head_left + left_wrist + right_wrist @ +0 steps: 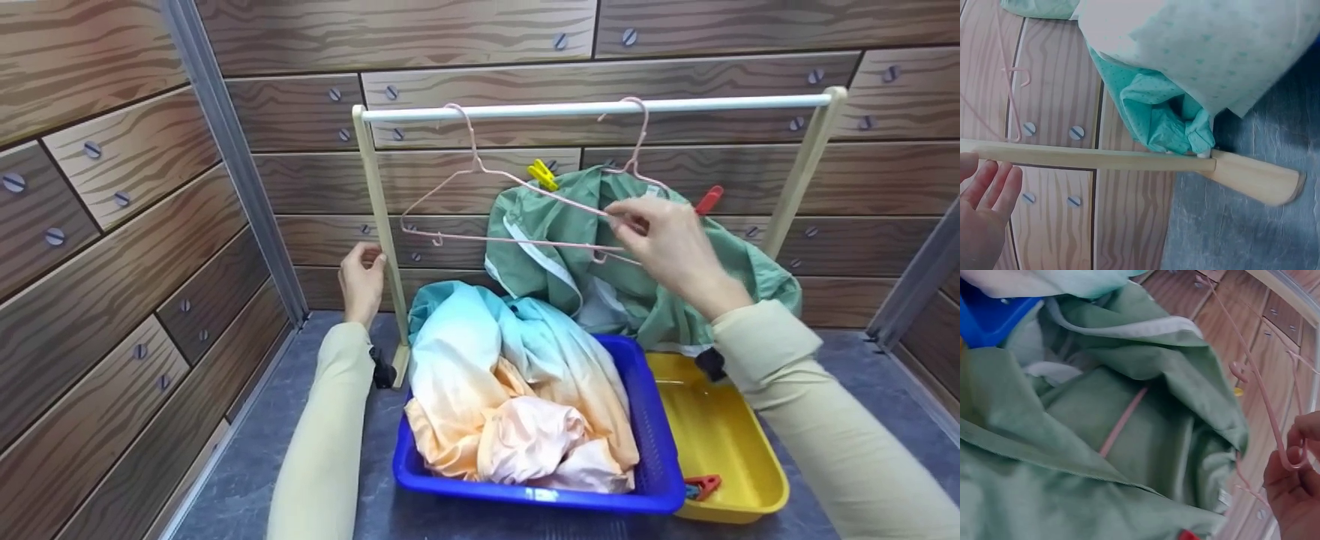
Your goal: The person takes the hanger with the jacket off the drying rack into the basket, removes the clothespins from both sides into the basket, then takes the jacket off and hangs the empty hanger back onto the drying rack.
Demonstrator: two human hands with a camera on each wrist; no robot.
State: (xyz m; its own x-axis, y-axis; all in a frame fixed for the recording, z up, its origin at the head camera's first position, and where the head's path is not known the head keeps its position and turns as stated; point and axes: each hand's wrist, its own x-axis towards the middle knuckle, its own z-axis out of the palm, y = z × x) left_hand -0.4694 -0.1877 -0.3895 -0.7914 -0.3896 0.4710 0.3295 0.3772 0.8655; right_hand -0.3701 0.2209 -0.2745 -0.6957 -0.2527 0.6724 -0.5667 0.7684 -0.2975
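Observation:
My right hand [667,240] pinches the right end of an unfilled pink clothes hanger [480,172]. That hanger's hook sits over the white bar [525,112] of a small clothes rack. In the right wrist view, thumb and fingers [1297,489] close round the hanger's bent corner. My left hand [361,281] is at the rack's left wooden post [375,195]; in the left wrist view its fairly straight fingertips [1009,183] lie right at the post's edge. A green garment [555,232] hangs behind on a second pink hanger [641,139], with yellow [543,175] and red [709,200] clothespins on it.
A blue basket [660,450] in front of the rack holds a bunched turquoise, white and peach garment [517,360]. Beside it, partly under the green cloth, stands a yellow tray [720,420] with clothespins [703,487]. Wood-patterned walls [285,45] enclose the grey tabletop [247,450].

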